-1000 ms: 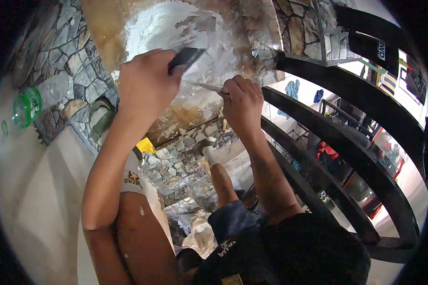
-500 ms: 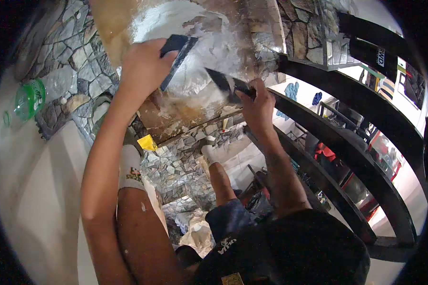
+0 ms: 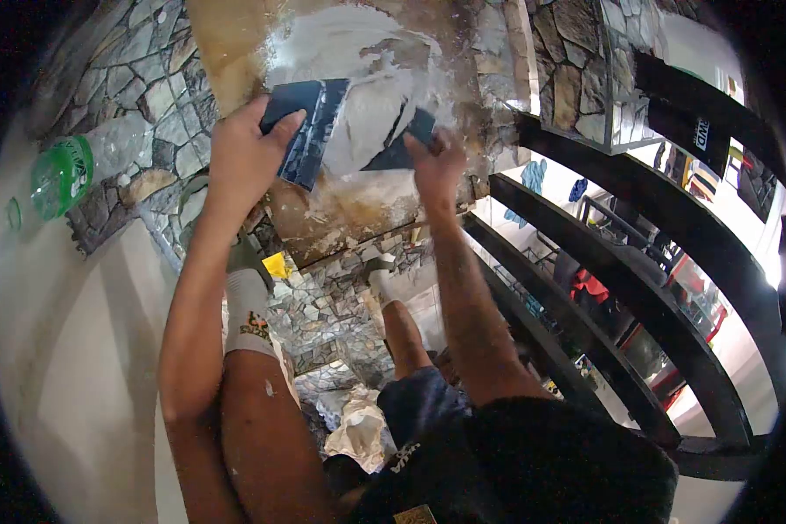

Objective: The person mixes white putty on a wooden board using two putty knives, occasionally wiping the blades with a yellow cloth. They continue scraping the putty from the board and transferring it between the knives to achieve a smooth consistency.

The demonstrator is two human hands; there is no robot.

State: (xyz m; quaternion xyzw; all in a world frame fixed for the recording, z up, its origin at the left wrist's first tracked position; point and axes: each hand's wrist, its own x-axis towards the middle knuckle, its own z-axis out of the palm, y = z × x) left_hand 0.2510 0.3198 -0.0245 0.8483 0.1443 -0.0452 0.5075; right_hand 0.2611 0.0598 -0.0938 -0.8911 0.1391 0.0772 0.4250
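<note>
"The left hand [image 3: 244, 162] was at ten o'clock, clamped on the left scraper [image 3: 316, 131], thumb across its face. What about the other?"

"The right hand [image 3: 439, 166] was at one o'clock, pinched on the right scraper [image 3: 399, 155]. The two blades were apart, angled towards each other over the board [image 3: 227, 52] at twelve, with paste [image 3: 314, 48] spread across it. Whether the right blade touched the board, I couldn't tell from where I stood."

"What worried you?"

"Spillage, mostly. Had either blade tipped too far, paste could have slid past the board's near edge onto the stones [image 3: 327, 301] towards six. With the blades so near each other, a quick stroke could also have knocked them together and flicked some off. And a wide swing could have struck the right arm against the bars [image 3: 603, 162] at three."

"Did you count everything?"

"Two hands, two scrapers, one to each hand. One board. One bottle [image 3: 61, 177], lying between nine and ten. One yellow scrap [image 3: 277, 265] at nine, closer in. One pale bag [image 3: 358, 428] at six. At least four bars; clutter behind them hid the rest. The stones were too many to number."
</note>
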